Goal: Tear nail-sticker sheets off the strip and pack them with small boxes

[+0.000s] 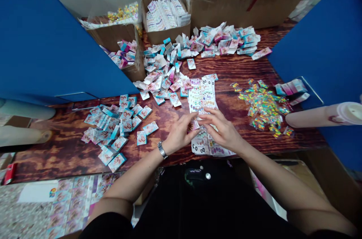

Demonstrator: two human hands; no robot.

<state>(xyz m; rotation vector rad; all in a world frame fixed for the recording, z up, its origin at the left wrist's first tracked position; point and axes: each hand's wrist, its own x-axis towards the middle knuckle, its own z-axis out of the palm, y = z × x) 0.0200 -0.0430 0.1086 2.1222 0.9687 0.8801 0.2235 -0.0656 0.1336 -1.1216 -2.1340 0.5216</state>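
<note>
Left hand (179, 133), fingers curled, grips printed sheets (202, 95) (right hand (222, 131) too).

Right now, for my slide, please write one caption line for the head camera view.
Left hand and right hand rest on printed nail-sticker sheets beside small flat cartons on a wooden table.

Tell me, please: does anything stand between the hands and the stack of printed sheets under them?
Nothing visible stands in the way: the left hand and the right hand both lie directly on the stack of printed sheets. Only a small printed card sits near the left fingertips, on the sheets.
</note>
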